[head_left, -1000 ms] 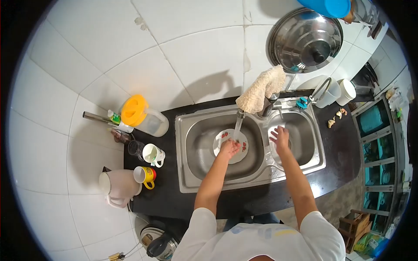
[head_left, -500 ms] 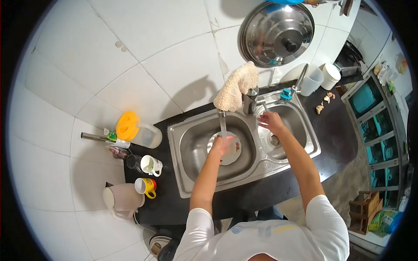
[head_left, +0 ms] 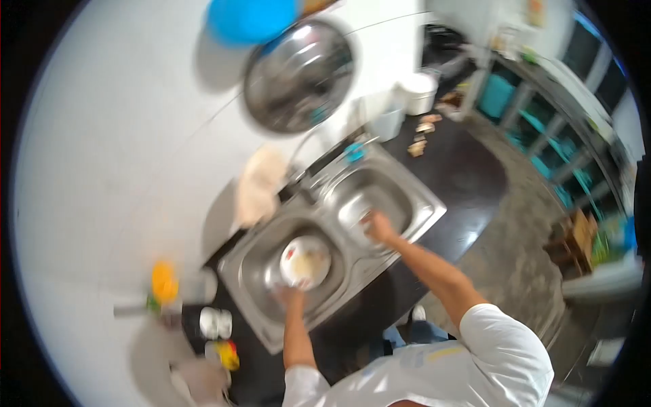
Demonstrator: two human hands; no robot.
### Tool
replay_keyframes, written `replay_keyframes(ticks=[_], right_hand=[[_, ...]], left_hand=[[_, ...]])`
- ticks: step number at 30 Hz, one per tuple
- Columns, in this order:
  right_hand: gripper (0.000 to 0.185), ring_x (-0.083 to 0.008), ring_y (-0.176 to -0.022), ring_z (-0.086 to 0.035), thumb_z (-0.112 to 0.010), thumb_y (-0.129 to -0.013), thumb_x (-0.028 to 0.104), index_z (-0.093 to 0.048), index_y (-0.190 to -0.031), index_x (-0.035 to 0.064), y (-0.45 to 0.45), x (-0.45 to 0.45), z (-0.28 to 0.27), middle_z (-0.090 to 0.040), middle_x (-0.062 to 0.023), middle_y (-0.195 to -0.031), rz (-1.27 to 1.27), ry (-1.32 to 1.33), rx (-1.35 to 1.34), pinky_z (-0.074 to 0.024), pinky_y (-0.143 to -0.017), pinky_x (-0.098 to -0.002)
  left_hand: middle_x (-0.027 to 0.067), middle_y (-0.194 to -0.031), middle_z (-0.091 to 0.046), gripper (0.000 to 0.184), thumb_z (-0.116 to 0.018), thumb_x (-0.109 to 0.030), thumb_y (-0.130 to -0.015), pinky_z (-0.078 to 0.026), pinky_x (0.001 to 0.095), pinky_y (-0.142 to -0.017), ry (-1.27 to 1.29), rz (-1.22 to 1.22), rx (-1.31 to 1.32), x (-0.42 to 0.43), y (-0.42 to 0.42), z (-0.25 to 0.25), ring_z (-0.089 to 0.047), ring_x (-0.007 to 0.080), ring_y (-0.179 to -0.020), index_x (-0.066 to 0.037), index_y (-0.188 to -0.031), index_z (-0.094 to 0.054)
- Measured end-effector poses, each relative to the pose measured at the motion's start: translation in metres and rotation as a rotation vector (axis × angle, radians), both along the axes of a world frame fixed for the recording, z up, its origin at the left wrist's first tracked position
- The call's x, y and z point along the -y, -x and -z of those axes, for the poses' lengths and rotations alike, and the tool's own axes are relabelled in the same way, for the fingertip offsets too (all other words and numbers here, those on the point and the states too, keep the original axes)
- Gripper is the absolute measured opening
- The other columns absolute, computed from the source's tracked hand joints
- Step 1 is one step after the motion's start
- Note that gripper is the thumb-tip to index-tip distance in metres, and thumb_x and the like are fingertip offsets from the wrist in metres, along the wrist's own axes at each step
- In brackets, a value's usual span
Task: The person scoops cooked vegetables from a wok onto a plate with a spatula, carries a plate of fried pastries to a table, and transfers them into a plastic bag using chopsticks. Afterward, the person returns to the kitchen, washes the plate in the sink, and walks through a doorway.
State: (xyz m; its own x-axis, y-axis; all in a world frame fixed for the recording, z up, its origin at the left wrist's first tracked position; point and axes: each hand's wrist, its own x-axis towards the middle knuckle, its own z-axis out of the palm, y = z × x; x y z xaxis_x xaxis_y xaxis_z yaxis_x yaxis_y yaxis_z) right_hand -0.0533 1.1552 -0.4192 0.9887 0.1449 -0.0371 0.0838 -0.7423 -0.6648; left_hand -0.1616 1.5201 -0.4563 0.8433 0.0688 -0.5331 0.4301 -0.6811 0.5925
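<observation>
In the left basin is a round white plate with red marks near its rim. My left hand is at the plate's near edge and appears closed on it, though motion smears the fingers. Over the smaller right basin hangs my right hand, pointing down; blur hides how its fingers are set, and I see nothing in it. A pale cloth-like cover sits over the tap behind the left basin.
A blue brush stands behind the right basin. Garlic-like pieces lie on the dark counter, near a white container. Mugs and a yellow-lidded jug are at left. A large metal lid hangs on the wall.
The view has turned and shifted right. My right hand has left the tap lever and dropped over the right basin. My left hand has moved from the plate's face to its near edge.
</observation>
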Motion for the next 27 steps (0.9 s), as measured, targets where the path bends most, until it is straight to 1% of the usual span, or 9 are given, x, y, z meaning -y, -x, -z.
replay_keyframes(ticks=[1,4,6,11,17,20,22,24,27], right_hand=[[0.032,-0.0332,-0.116,-0.05,-0.065,-0.068,0.001,-0.065,-0.099,0.0075,0.017,0.012,0.004,-0.059,-0.0155,-0.113,0.053,-0.203,0.34,-0.0455,-0.093,-0.0414],[0.025,-0.0345,-0.115,-0.052,-0.062,-0.076,0.005,-0.064,-0.101,0.0048,0.081,0.058,-0.064,-0.057,-0.0188,-0.12,0.153,-0.36,0.267,-0.043,-0.097,-0.0408],[0.027,-0.0346,-0.114,-0.053,-0.061,-0.077,0.004,-0.064,-0.104,0.0033,0.133,0.113,-0.108,-0.054,-0.0194,-0.125,0.221,-0.437,0.219,-0.047,-0.093,-0.0388],[0.026,-0.0302,-0.11,-0.055,-0.06,-0.079,0.005,-0.063,-0.104,0.0037,0.307,0.295,-0.129,-0.054,-0.0157,-0.122,0.451,-0.174,0.303,-0.051,-0.083,-0.0357],[0.026,-0.0336,-0.109,-0.055,-0.062,-0.078,0.013,-0.065,-0.102,0.0047,0.583,0.469,-0.102,-0.057,-0.0186,-0.117,0.866,0.136,0.101,-0.0455,-0.092,-0.0402],[0.025,-0.0347,-0.114,-0.051,-0.061,-0.077,0.017,-0.066,-0.097,0.0027,0.701,0.516,-0.101,-0.056,-0.0203,-0.118,1.182,0.021,-0.034,-0.0427,-0.096,-0.0414],[0.025,-0.0354,-0.114,-0.051,-0.064,-0.075,0.016,-0.066,-0.097,0.0029,0.767,0.554,-0.086,-0.057,-0.0212,-0.117,1.287,0.098,-0.054,-0.0425,-0.096,-0.0411],[0.026,-0.0355,-0.113,-0.051,-0.066,-0.075,0.015,-0.066,-0.098,0.0032,0.814,0.579,-0.064,-0.058,-0.0222,-0.115,1.427,0.11,-0.084,-0.0419,-0.096,-0.0398],[0.028,-0.038,-0.115,-0.05,-0.068,-0.074,0.014,-0.065,-0.1,0.0029,0.835,0.625,-0.076,-0.054,-0.0235,-0.12,1.637,0.042,-0.047,-0.0419,-0.097,-0.0418]], left_hand=[[0.0108,-0.13,-0.051,0.048,-0.057,-0.04,-0.085,-0.031,0.0533,-0.102,-0.349,0.069,0.063,0.011,-0.004,-0.017,-0.05,0.0306,-0.116,-0.013,-0.125,-0.054],[0.0163,-0.13,-0.049,0.04,-0.062,-0.026,-0.082,-0.033,0.0495,-0.102,-0.459,-0.193,0.219,0.116,-0.026,-0.103,-0.051,0.0359,-0.114,-0.007,-0.117,-0.059],[0.0232,-0.13,-0.047,0.043,-0.064,-0.018,-0.08,-0.032,0.0471,-0.103,-0.267,0.068,0.713,0.198,-0.035,-0.088,-0.043,0.0399,-0.121,0.0,-0.119,-0.056],[0.024,-0.133,-0.043,0.035,-0.064,-0.015,-0.08,-0.035,0.0426,-0.102,0.365,0.609,0.902,0.509,0.059,-0.192,-0.042,0.0388,-0.123,-0.001,-0.111,-0.06],[0.0322,-0.14,-0.032,0.055,-0.067,-0.028,-0.079,-0.03,0.0439,-0.107,0.465,1.004,0.539,0.715,0.132,-0.074,-0.031,0.0432,-0.131,0.003,-0.123,-0.053],[0.027,-0.144,-0.03,0.078,-0.07,-0.042,-0.073,-0.025,0.0428,-0.11,-0.447,1.085,0.474,0.734,0.153,-0.051,-0.028,0.0395,-0.134,0.006,-0.13,-0.045],[0.0227,-0.139,-0.04,0.067,-0.072,-0.042,-0.068,-0.031,0.0483,-0.106,-0.302,1.129,0.286,0.742,0.137,-0.003,-0.037,0.0381,-0.129,0.0,-0.119,-0.059],[0.0206,-0.135,-0.045,0.056,-0.071,-0.041,-0.068,-0.034,0.0463,-0.104,-0.373,0.897,0.128,0.753,0.151,0.006,-0.046,0.0385,-0.121,-0.003,-0.109,-0.066],[0.0226,-0.122,-0.055,0.052,-0.068,-0.039,-0.068,-0.038,0.0436,-0.101,-0.484,1.12,0.089,0.785,0.142,0.008,-0.052,0.0383,-0.113,0.0,-0.103,-0.066]])
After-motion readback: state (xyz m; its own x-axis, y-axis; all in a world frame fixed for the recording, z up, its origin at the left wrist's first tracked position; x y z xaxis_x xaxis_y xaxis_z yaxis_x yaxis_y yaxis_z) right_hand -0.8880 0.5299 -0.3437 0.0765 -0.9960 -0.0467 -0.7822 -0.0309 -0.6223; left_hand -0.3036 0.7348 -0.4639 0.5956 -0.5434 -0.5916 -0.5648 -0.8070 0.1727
